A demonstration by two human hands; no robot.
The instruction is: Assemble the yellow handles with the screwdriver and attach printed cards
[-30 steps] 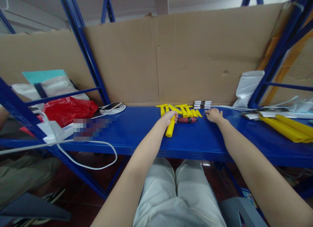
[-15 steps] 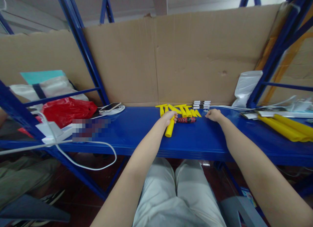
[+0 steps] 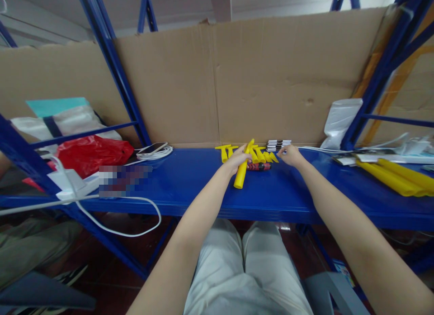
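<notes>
My left hand (image 3: 239,158) is closed around a yellow T-shaped plastic piece (image 3: 241,175), its tube pointing down toward me and its narrow end up. To its right, my right hand (image 3: 290,155) hovers with thumb and fingers pinched together; anything between them is too small to make out. Just left of those fingers lie several small yellow triangular pieces (image 3: 270,157). A red-and-black screwdriver-like handle (image 3: 260,167) rests on the blue table beside the held piece. Behind it, other yellow T-shaped pieces (image 3: 259,155) lie in a row.
A stack of white-and-black strips (image 3: 279,143) sits against the cardboard wall (image 3: 217,88). Long yellow tubes (image 3: 393,179) lie at the right. On the left are a red plastic bag (image 3: 91,153), a phone (image 3: 154,147) and white cables. Blue shelf posts (image 3: 117,75) flank the table.
My right hand has moved left from the tabletop toward the small yellow pieces, fingers still pinched. My left hand has shifted slightly right and turned the yellow piece, so its narrow end points up.
</notes>
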